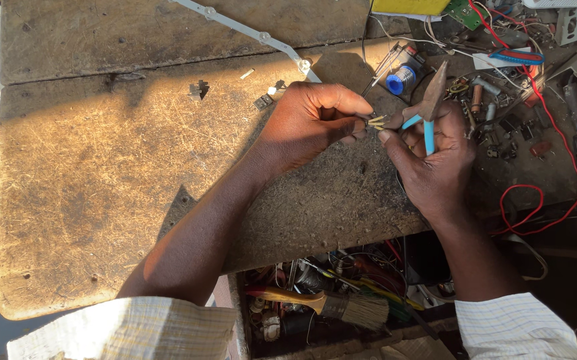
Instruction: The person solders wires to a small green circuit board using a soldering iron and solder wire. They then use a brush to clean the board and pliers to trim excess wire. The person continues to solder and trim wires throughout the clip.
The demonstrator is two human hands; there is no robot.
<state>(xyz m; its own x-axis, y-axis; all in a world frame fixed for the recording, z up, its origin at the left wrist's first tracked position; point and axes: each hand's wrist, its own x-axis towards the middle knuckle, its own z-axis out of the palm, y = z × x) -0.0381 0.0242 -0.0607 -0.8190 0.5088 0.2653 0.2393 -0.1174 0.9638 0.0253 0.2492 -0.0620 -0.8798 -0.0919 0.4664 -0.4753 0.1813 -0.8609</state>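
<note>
1. One worn wooden bench fills the view, scratched and sunlit, with a dark seam running near its far edge.
2. One open drawer shows below the bench's near edge, packed with tools and wires; among them lies one paintbrush with a yellow handle.
3. Two hands meet near the bench's right side. The left hand is curled, its fingertips pinching a small wire piece with pale yellowish ends.
4. The right hand is clasped around one pair of pliers with two light blue handles, its jaws tilted up and away; whether the tool touches the wire piece I cannot tell.
5. One metal strip with round holes runs slantwise from the far edge toward the left hand.
6. One red wire loops along the bench's right edge.
7. One blue spool sits just beyond the hands.
8. A heap of small electronic parts, too many and too jumbled to count, crowds the far right corner.
9. Three small dark bits lie scattered left of the left hand.
</note>
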